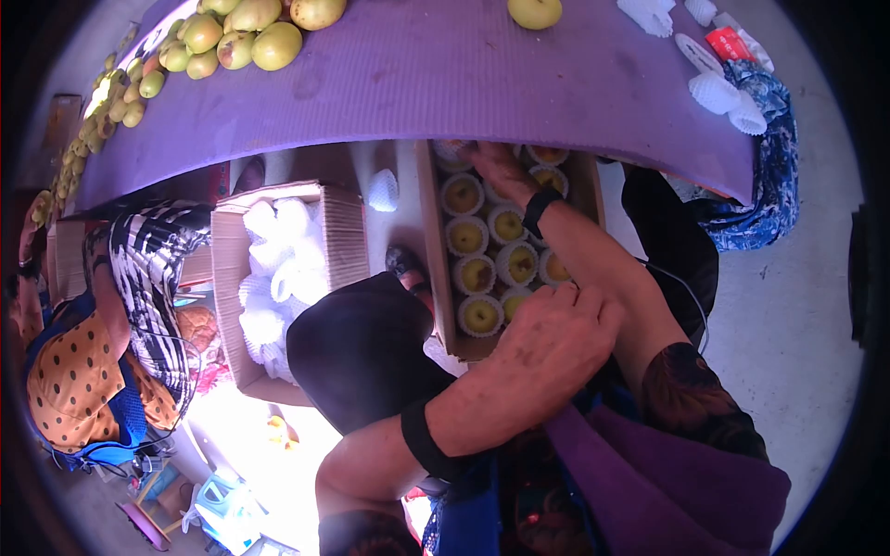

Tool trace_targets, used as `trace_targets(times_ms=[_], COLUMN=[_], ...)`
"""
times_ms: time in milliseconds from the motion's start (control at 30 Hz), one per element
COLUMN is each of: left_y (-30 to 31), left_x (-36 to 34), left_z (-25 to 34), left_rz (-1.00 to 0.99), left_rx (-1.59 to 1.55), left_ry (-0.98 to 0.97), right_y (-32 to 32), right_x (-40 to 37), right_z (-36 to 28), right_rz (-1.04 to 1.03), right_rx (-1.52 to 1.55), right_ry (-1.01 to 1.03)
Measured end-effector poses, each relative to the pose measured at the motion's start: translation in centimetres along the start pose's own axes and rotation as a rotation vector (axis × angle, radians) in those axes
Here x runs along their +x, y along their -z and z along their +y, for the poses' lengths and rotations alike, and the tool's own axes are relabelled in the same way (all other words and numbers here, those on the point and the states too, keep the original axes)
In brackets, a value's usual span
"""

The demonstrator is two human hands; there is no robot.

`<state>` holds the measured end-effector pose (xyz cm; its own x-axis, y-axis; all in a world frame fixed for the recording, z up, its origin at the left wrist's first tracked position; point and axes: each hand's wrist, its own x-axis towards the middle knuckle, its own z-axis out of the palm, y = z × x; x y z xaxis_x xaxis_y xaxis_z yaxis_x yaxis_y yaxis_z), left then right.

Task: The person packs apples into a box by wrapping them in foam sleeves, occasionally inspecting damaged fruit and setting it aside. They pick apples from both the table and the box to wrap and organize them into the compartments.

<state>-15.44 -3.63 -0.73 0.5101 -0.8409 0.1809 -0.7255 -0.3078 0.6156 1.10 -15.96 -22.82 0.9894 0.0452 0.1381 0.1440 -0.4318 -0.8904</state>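
Observation:
A cardboard box (436, 278) stands below the table edge, holding rows of round yellow-green fruits (507, 224), like apples or pears, in white foam nets. My right hand (501, 171) reaches into its far end, over the netted fruits. The table edge and the hand itself hide its fingertips, so I cannot see whether it grips one. Above the box's near end, my left hand (556, 338) is closed with curled fingers beside my right forearm. Whatever it holds, if anything, is hidden. Both wrists wear black bands.
A purple-covered table (417, 93) carries a fruit pile (222, 37), one single fruit (535, 11) and loose foam nets (714, 93). Left of my knee stands a carton (348, 232) of white foam nets. Another person (83, 371) sits at far left.

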Motion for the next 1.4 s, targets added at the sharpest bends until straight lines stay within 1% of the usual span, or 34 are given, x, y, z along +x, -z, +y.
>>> trace_targets(times_ms=[100, 300, 433, 533, 600, 633, 700, 800, 933, 1000, 1100, 1133, 1200, 1233, 1300, 1400], left_y=[0.2, 0.3, 0.1, 0.0, -0.1, -0.2, -0.3, -0.3, -0.3, -0.3, -0.3, -0.3, -0.3, -0.3, -0.3, -0.5], left_x=[0.2, 0.7, 0.6, 0.6, 0.5, 0.5, 0.6, 0.7, 0.9, 1.0, 1.1, 1.2, 1.3, 1.3, 1.4, 1.4], left_z=[0.0, -0.4, -0.5, -0.5, -0.6, -0.6, -0.6, -0.4, -0.3, -0.4, -0.4, -0.3, -0.4, -0.4, -0.5, -0.6], left_rz=[-0.019, -0.049, -0.023, -0.018, -0.016, -0.027, -0.032, -0.040, -0.073, -0.084, -0.084, -0.087, -0.087, -0.078, -0.065, -0.059], left_rx=[0.035, 0.059, 0.051, 0.048, 0.046, 0.062, 0.080, 0.097, 0.118, 0.126, 0.106, 0.097, 0.092, 0.067, 0.046, 0.040], left_ry=[-0.009, -0.003, 0.007, 0.014, 0.016, 0.014, 0.012, 0.008, 0.010, 0.003, -0.007, -0.001, 0.007, 0.005, 0.007, 0.003], right_y=[0.5, 0.6, 0.8, 1.0, 1.5, 1.6, 1.7, 1.8, 1.3, 1.0, 0.5, 0.4, 0.1, 0.2, 0.7, 1.3], right_x=[-0.5, -0.3, -0.3, -0.6, -0.7, -0.8, -0.9, -0.8, -0.1, 0.4, 0.8, 0.8, 0.7, 0.6, 0.4, 0.1], right_z=[-0.9, 0.5, -0.1, -0.6, -0.1, 0.2, 0.2, 0.7, 1.5, 2.2, 3.6, 4.1, 4.1, 4.1, 2.7, 1.9], right_rz=[-0.030, -0.032, -0.083, -0.037, -0.109, -0.111, -0.130, -0.136, -0.108, -0.105, -0.115, -0.117, -0.017, -0.020, -0.095, -0.147], right_rx=[0.064, 0.088, 0.169, 0.088, 0.124, 0.123, 0.077, -0.008, -0.016, -0.147, -0.203, -0.205, -0.241, -0.240, -0.111, -0.124], right_ry=[-0.034, 0.037, 0.015, 0.029, 0.007, 0.009, -0.091, -0.094, -0.065, -0.100, -0.115, -0.110, 0.045, 0.047, -0.116, -0.131])
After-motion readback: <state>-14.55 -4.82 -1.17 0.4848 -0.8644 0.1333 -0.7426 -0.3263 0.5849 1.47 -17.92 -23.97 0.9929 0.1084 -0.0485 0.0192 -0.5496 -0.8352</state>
